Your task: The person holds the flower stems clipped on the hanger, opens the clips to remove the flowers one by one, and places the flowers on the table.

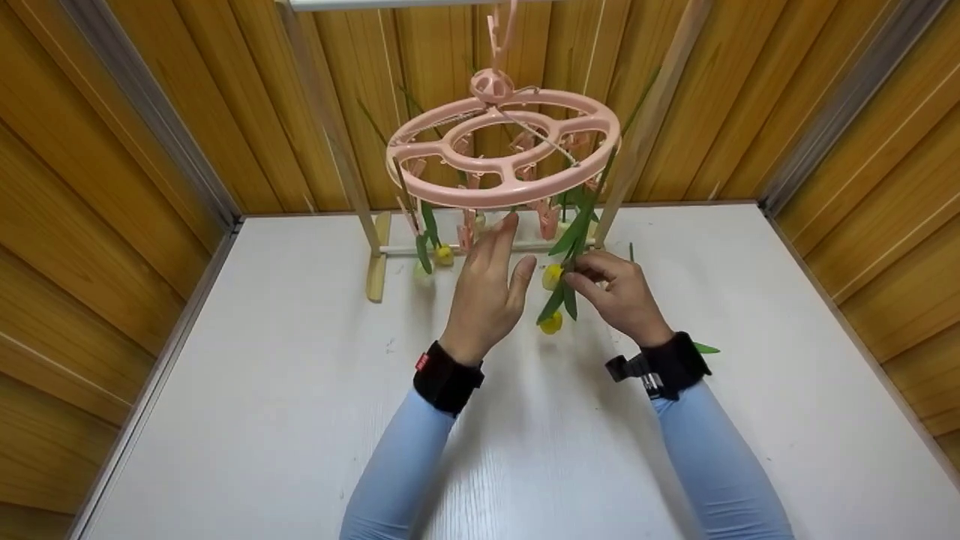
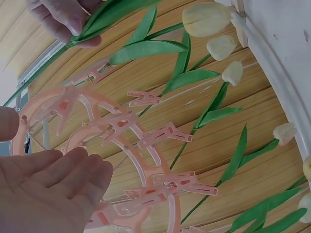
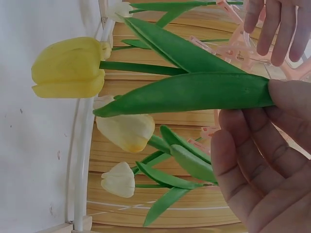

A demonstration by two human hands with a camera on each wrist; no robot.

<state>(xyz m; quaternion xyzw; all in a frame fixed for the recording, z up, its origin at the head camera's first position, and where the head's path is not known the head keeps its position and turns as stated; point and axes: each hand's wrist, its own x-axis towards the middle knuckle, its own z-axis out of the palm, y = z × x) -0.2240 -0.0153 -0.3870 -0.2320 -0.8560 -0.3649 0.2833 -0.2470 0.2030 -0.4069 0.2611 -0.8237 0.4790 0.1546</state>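
Note:
My right hand (image 1: 619, 292) pinches an artificial yellow tulip (image 3: 68, 68) where its green leaves (image 3: 194, 92) meet the stem. The bloom hangs downward, and the stem runs up past the rim of a round pink clip hanger (image 1: 502, 196). My left hand (image 1: 484, 292) is held up just in front of the hanger, fingers straight and thumb apart, with nothing in it. In the left wrist view, pink clips (image 2: 165, 133) dangle from the hanger close beyond those fingertips. Several pale tulips (image 2: 206, 19) hang head-down around the ring.
A wooden stand (image 1: 341, 150) carries the hanger; its foot (image 1: 376, 262) and a low white crossbar (image 1: 405, 250) are near the white table's (image 1: 300, 412) back edge. A green leaf (image 1: 706, 348) shows beside my right wrist. Wood-panelled walls (image 1: 90, 187) enclose the table.

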